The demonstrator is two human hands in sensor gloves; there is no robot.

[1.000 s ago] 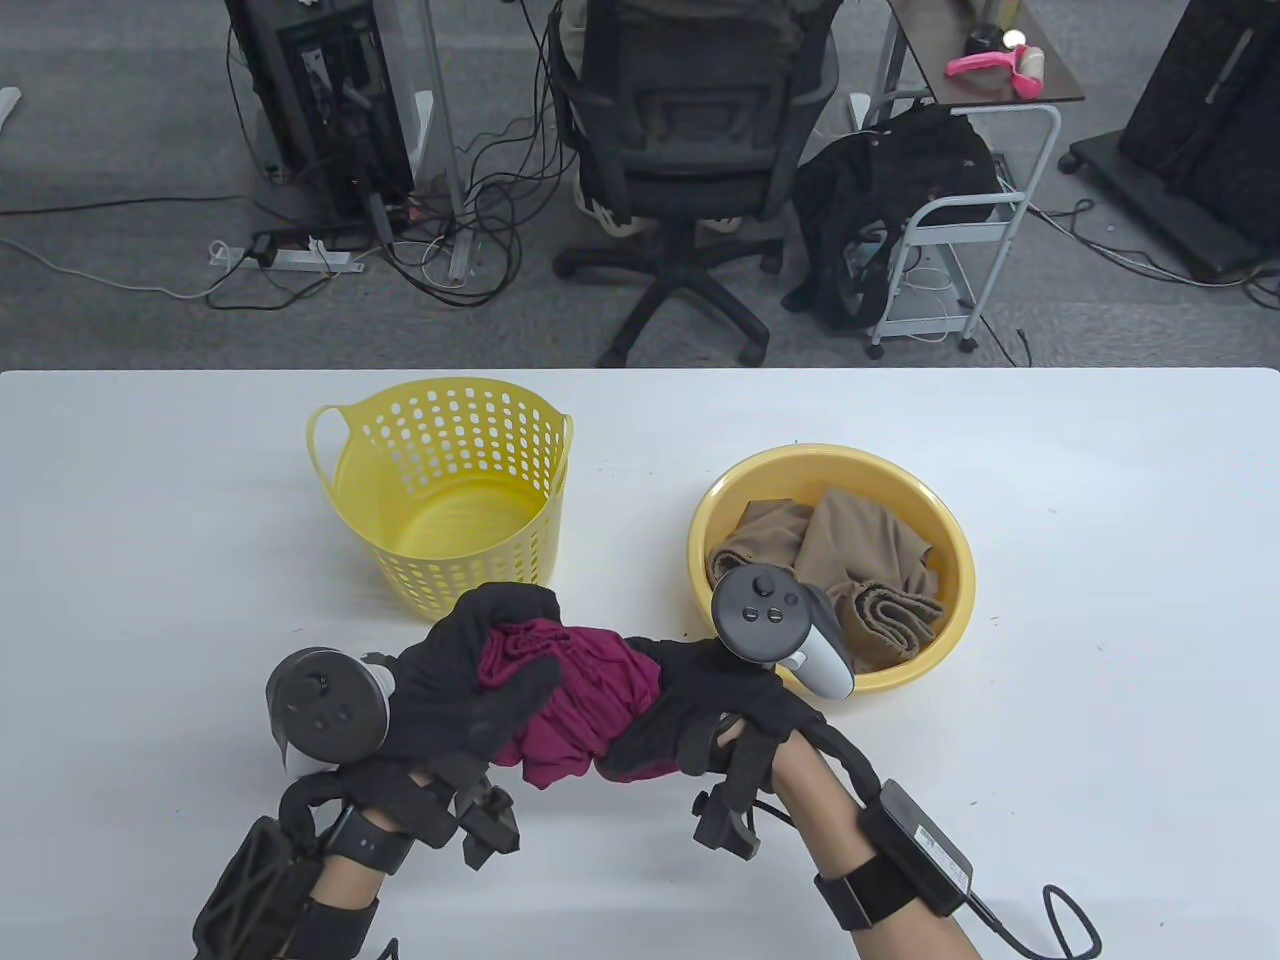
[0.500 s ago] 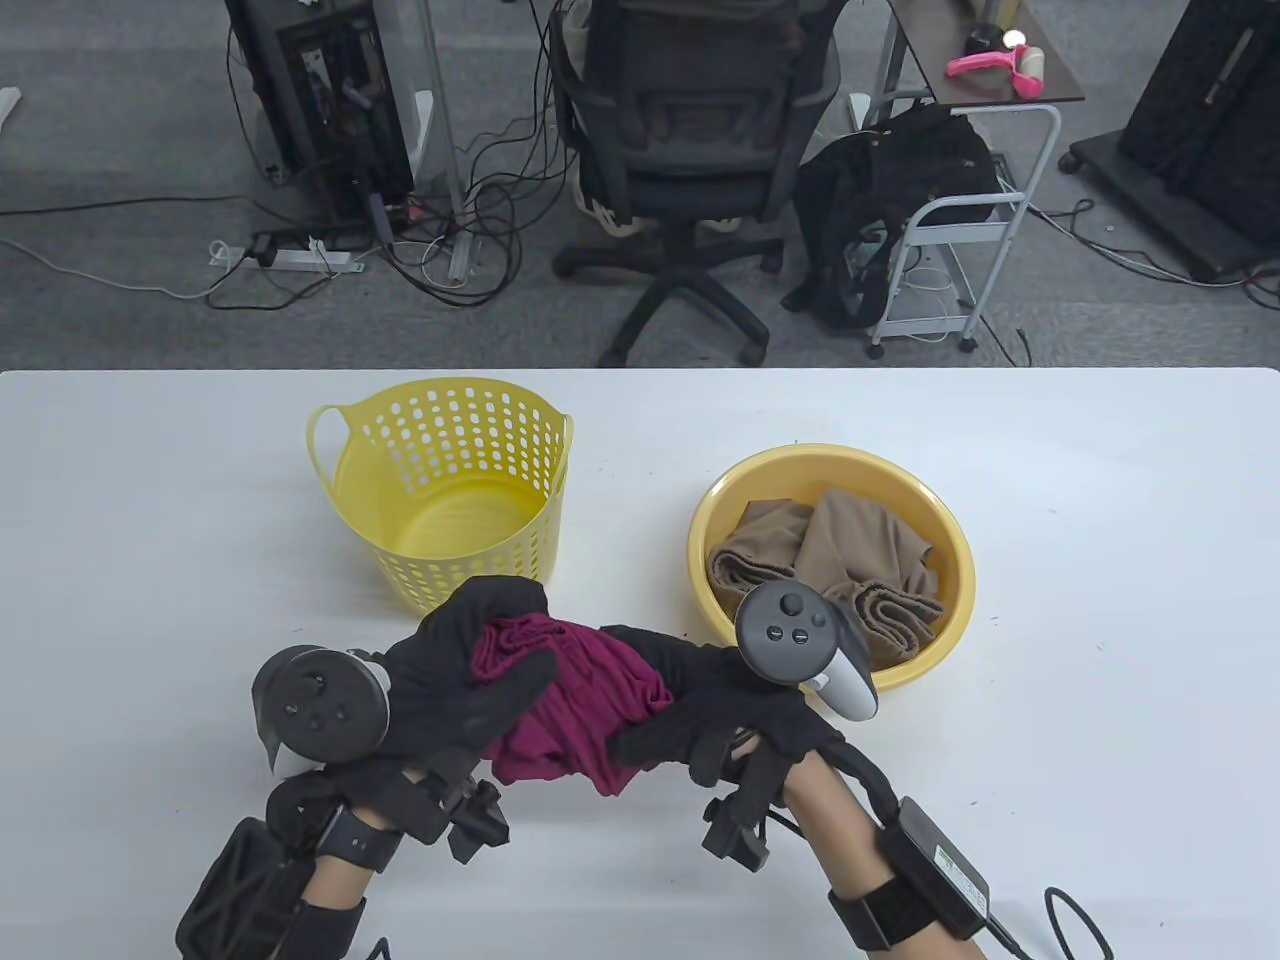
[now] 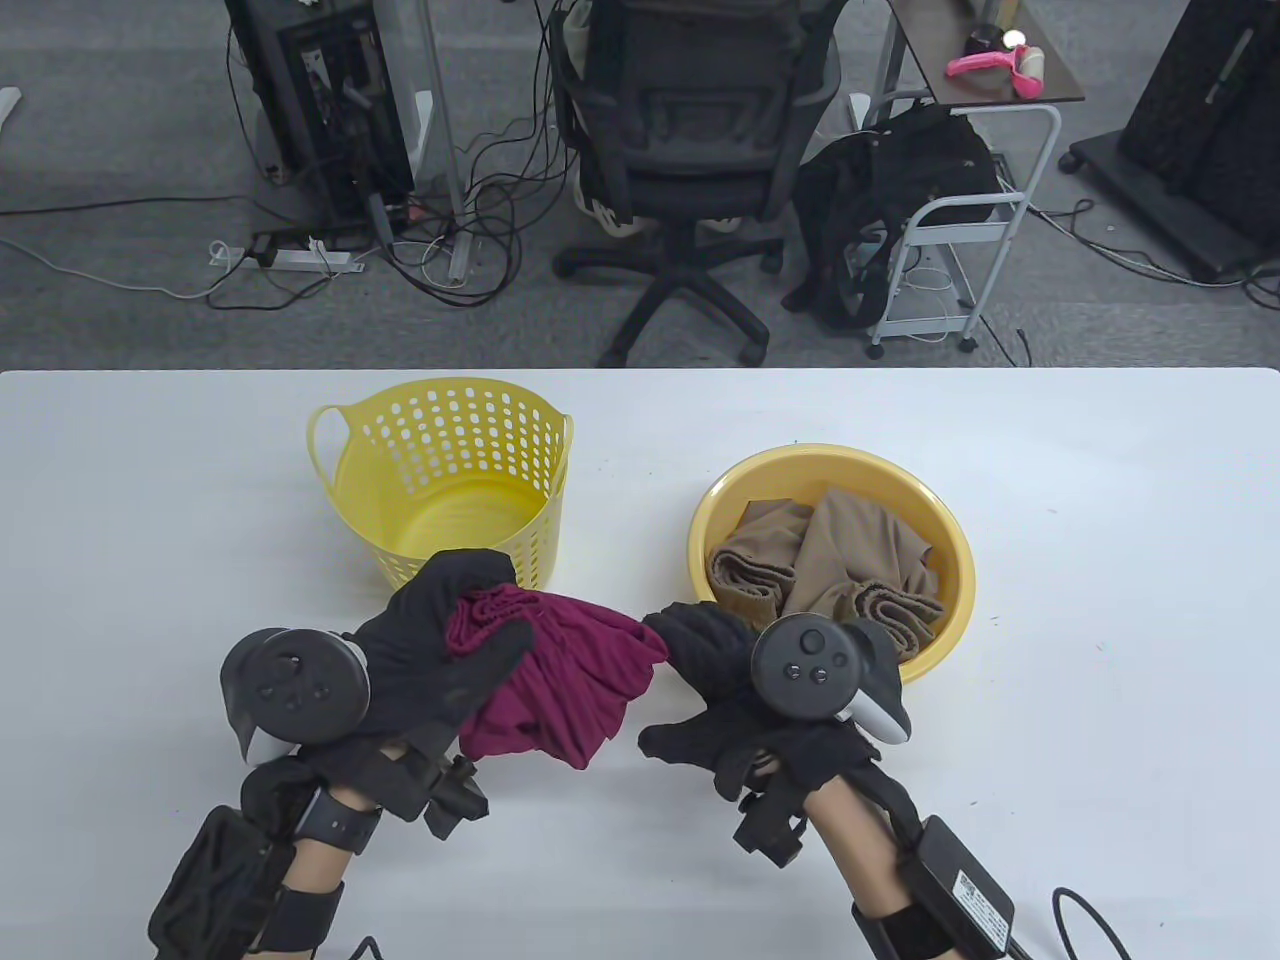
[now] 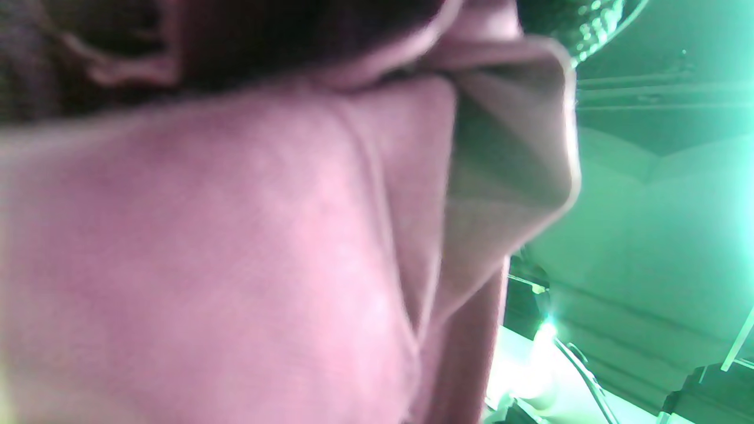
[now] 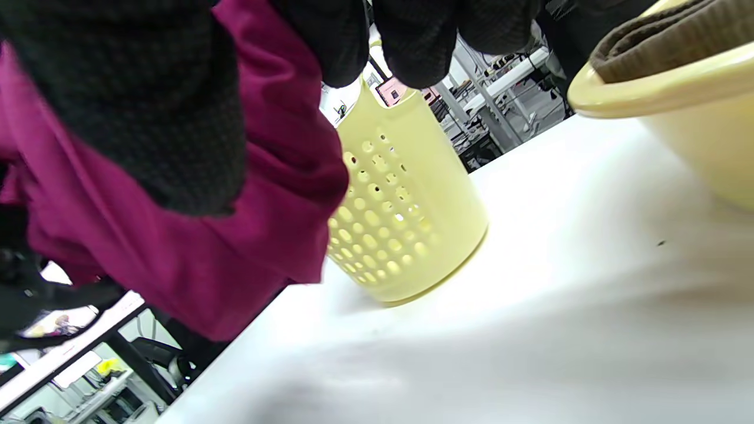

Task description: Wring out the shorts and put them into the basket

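The maroon shorts (image 3: 570, 685) hang bunched above the table between both gloved hands. My left hand (image 3: 455, 640) grips their left end, fingers and thumb curled round the cloth. My right hand (image 3: 690, 660) holds the right tip of the cloth at its fingertips. The shorts (image 4: 206, 265) fill the blurred left wrist view. In the right wrist view the shorts (image 5: 235, 247) run under my gloved thumb (image 5: 147, 106). The yellow perforated basket (image 3: 350, 440) stands empty just behind my left hand; the basket (image 5: 400, 235) also shows beyond the cloth.
A yellow basin (image 3: 940, 640) with brown cloths (image 3: 850, 560) sits right of the basket, close behind my right hand; the basin (image 5: 695, 118) shows at the right. Beyond the table's far edge stand an office chair (image 3: 690, 150) and a cart (image 3: 950, 230).
The hands have drawn apart, the left going left and the right going right and nearer. The twisted bundle has loosened and now hangs wider between them.
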